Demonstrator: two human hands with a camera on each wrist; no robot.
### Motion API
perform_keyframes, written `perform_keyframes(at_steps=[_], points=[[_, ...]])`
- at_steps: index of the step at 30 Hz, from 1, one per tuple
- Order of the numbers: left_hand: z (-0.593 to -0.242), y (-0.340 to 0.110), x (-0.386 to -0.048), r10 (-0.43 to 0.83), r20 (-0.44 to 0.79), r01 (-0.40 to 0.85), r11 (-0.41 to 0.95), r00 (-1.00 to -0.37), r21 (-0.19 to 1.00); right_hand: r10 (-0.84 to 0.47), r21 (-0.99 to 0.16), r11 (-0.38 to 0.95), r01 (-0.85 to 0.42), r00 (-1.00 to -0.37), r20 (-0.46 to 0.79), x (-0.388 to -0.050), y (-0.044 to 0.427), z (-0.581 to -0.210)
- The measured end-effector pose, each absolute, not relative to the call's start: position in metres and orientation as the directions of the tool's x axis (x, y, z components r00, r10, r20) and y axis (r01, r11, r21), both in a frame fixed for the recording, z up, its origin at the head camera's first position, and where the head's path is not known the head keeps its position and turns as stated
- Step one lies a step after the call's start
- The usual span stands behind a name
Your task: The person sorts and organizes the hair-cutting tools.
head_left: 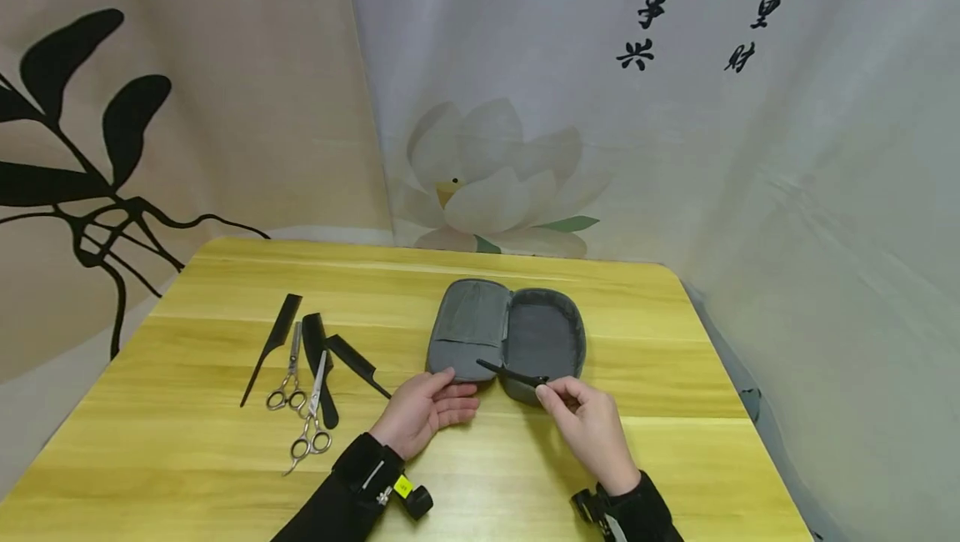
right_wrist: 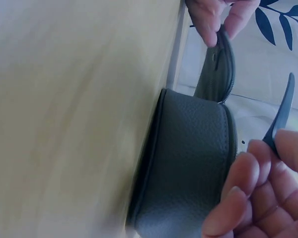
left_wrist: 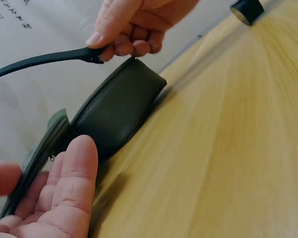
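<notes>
A grey zip case (head_left: 543, 333) lies unfolded on the table, its flat lid (head_left: 471, 317) to the left and its deeper half to the right. My left hand (head_left: 429, 413) holds the lid's near edge, thumb on top and fingers underneath; the left wrist view shows the lid (left_wrist: 37, 163) between them. Over the near side of the case, my right hand (head_left: 592, 429) pinches one end of a slim black hair clip (head_left: 510, 373) between thumb and fingers. The clip (right_wrist: 282, 114) points away from the fingertips in the right wrist view. An inner pocket shows in the lid.
Left of the case on the wooden table (head_left: 600, 475) lie a black tail comb (head_left: 281, 325), a wide black comb (head_left: 313, 338), another black comb (head_left: 352, 356) near my left hand, and two pairs of scissors (head_left: 294, 358). A printed curtain (head_left: 750, 150) hangs behind the table.
</notes>
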State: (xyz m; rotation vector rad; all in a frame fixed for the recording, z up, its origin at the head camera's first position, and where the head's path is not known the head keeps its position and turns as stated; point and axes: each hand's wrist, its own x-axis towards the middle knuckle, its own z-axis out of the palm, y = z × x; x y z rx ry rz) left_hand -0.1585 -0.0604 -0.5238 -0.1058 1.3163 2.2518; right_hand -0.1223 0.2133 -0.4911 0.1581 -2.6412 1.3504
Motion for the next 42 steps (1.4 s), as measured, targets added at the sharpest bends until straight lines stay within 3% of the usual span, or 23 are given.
perform_keyframes(at_steps=[8,17,32,42], points=[[-0.524,-0.067,-0.153,0.446,-0.299,-0.457,-0.304,-0.844,0.836,0.028,-0.814,0.566,-0.133,-0.983,0.180,-0.127,0.221,-0.482],[-0.524,-0.066,-0.153,0.447,-0.281,-0.438,-0.301,-0.849,0.847,0.103,-0.801,0.569,-0.187,-0.950,0.295,-0.141,0.238,-0.466],[-0.527,-0.063,-0.153,0.433,-0.290,-0.439,-0.294,-0.853,0.849,0.235,-0.648,0.761,-0.043,-0.911,0.338,-0.167,0.243,-0.487],[-0.527,-0.064,-0.153,0.440,-0.289,-0.440,-0.293,-0.851,0.849,0.229,-0.630,0.777,-0.018,-0.923,0.308,-0.166,0.241,-0.489]])
